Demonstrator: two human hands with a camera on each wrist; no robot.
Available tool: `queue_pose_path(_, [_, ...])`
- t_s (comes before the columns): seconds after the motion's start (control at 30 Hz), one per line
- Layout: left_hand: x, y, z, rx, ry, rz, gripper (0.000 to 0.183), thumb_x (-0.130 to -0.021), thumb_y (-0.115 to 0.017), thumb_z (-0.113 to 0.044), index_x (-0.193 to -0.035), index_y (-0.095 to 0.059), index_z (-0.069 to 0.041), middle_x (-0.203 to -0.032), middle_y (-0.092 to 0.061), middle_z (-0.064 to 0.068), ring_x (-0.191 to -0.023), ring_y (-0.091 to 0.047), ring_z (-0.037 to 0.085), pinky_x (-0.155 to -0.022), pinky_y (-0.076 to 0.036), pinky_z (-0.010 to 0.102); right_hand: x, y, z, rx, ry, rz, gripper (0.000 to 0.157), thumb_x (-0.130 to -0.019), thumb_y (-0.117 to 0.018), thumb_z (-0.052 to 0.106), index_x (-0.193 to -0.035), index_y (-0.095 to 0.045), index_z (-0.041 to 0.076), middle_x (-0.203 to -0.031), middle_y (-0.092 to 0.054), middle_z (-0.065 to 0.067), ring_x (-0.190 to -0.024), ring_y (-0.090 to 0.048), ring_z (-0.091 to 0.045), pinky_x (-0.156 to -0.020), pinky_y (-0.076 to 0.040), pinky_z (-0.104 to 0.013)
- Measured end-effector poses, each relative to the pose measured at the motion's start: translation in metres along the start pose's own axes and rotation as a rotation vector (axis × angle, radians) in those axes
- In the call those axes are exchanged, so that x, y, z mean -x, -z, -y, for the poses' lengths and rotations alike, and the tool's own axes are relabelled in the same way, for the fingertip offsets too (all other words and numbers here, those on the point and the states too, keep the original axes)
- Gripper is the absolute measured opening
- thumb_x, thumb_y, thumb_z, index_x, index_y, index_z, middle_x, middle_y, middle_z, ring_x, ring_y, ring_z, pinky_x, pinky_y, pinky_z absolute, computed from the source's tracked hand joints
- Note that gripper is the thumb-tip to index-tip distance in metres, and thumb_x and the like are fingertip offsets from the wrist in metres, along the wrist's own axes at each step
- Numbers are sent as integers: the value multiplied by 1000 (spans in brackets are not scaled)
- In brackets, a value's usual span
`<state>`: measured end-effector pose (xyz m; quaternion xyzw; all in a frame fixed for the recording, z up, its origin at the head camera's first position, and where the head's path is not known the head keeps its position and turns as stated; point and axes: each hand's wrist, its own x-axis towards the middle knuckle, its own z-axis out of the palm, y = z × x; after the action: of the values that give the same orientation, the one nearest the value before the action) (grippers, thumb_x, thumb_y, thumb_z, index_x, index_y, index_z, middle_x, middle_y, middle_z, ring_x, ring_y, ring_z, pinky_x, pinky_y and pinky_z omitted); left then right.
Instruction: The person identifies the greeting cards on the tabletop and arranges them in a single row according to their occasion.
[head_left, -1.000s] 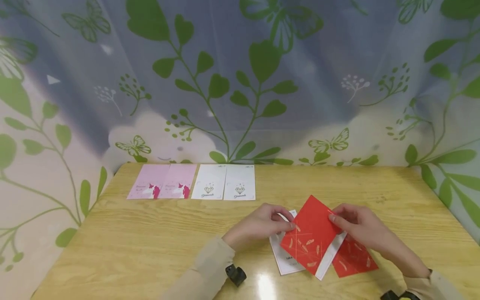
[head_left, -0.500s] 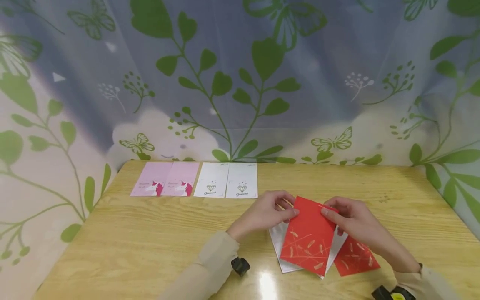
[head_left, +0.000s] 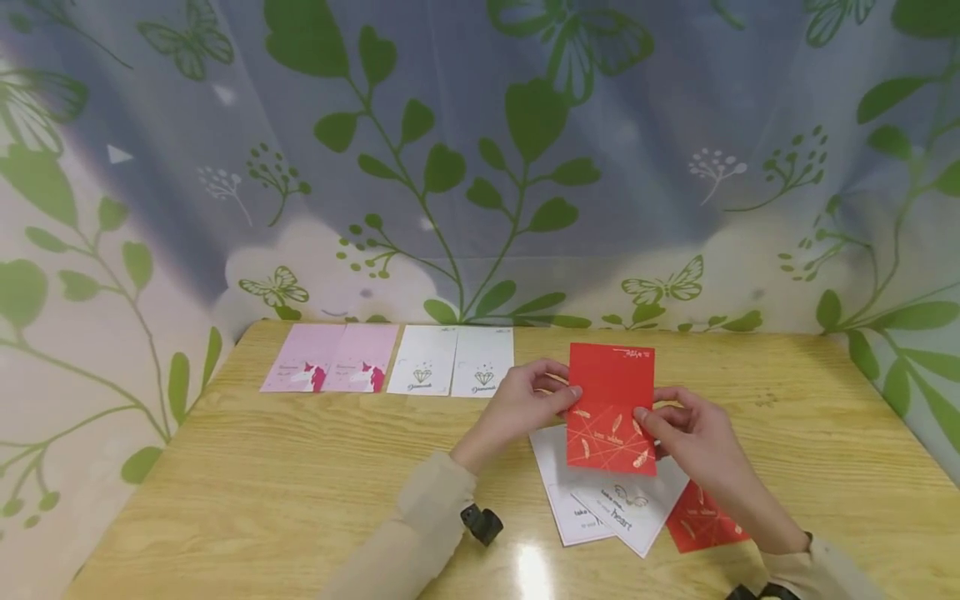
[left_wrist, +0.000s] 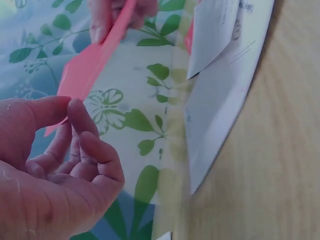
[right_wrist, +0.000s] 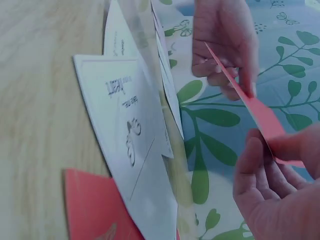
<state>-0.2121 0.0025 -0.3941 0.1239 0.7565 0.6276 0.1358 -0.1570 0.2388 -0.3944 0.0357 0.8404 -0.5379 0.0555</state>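
Note:
A red card point(head_left: 611, 383) with gold feathers and lines is held upright above the table between both hands. My left hand point(head_left: 528, 406) pinches its left edge between thumb and fingers; the left wrist view shows that pinch on the card point(left_wrist: 82, 72). At the right edge, my right hand point(head_left: 693, 429) grips it with the thumb in front and fingers behind. Below lie two overlapping white cards point(head_left: 626, 508) printed with wings and "take me to your heart". Another red card point(head_left: 705, 521) lies partly under the white ones, near my right wrist.
Along the table's back edge stand in a row two pink unicorn cards point(head_left: 303, 358) and two white diamond cards point(head_left: 422, 360), all lying flat. A leaf-and-butterfly curtain point(head_left: 450, 167) hangs behind the wooden table point(head_left: 300, 492).
Both hands have raised the red card and turned it from tilted to straight, moving it away from me. The wings print on the white card beneath has come into view.

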Motion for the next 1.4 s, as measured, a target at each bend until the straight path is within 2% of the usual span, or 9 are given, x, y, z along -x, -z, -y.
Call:
queue_pose_path(0.03, [1, -1, 1, -14, 6, 3, 25, -94, -73, -18, -115, -67, -5, -100, -74, 10, -81, -74, 25, -80, -61, 39, -1, -1, 1, -14, -8, -19, 49, -100, -67, 27, -138, -49, 1, -93, -75, 2, -72, -70, -15, -70, -60, -28])
queue_pose_path(0.23, [6, -3, 5, -72, 54, 25, 26, -94, -74, -23, -114, -67, -8, -90, -74, 4, -86, -72, 32, -70, -50, 27, -8, -5, 8, -106, -72, -123, 46, -99, -68, 32, -133, -52, 5, -85, -74, 13, -73, -71, -10, -70, -60, -27])
queue_pose_path(0.33, [8, -3, 5, -73, 76, 34, 26, -93, -73, -22, -115, -67, -9, -89, -75, 3, -84, -71, 30, -68, -48, 25, -14, -8, 9, -136, -94, -156, 45, -99, -68, 32, -131, -53, 4, -85, -74, 12, -73, -70, -9, -69, -59, -26])
queue_pose_path(0.47, [6, -2, 8, -137, 109, -13, 31, -92, -74, -23, -118, -64, -10, -91, -74, 2, -79, -69, 21, -66, -47, 25, -27, -13, 11, -134, -99, -159, 44, -99, -68, 32, -130, -53, 4, -87, -73, 7, -72, -69, -10, -67, -59, -26])
queue_pose_path(0.6, [0, 1, 13, -264, 100, -100, 39, -92, -76, -24, -123, -58, -10, -92, -72, 3, -72, -65, 13, -63, -48, 24, -42, -20, 12, -38, -59, -144, 39, -99, -68, 30, -126, -58, 3, -94, -72, -3, -71, -68, -12, -67, -59, -28])
queue_pose_path(0.73, [-7, 4, 18, -394, 67, -151, 34, -91, -76, -22, -118, -59, -11, -92, -74, 4, -70, -65, 11, -61, -48, 24, -57, -25, 12, 96, -8, -135, 34, -99, -68, 28, -120, -63, 1, -100, -69, -11, -75, -66, -18, -65, -58, -30])
queue_pose_path(0.93, [-15, 11, 22, -528, 35, -155, 28, -87, -79, -17, -111, -66, -11, -91, -75, 4, -73, -65, 12, -63, -49, 25, -81, -31, 13, 176, 2, -101, 31, -98, -69, 27, -115, -65, 3, -97, -68, -13, -74, -62, -22, -59, -53, -29])
queue_pose_path(1.17, [-19, 14, 22, -677, 43, -106, 38, -85, -81, -21, -116, -65, -7, -80, -64, 0, -67, -53, 13, -58, -42, 25, -100, -39, 10, 212, -14, -85, 29, -95, -72, 25, -113, -65, 2, -97, -69, -14, -72, -62, -18, -61, -54, -29])
queue_pose_path(1.4, [-22, 10, 21, -829, 22, -127, 37, -84, -79, -19, -116, -67, -4, -93, -71, 7, -69, -56, 17, -61, -45, 28, -112, -42, 9, 225, -34, -54, 28, -94, -73, 24, -109, -66, 1, -88, -70, -10, -70, -63, -16, -60, -54, -28])
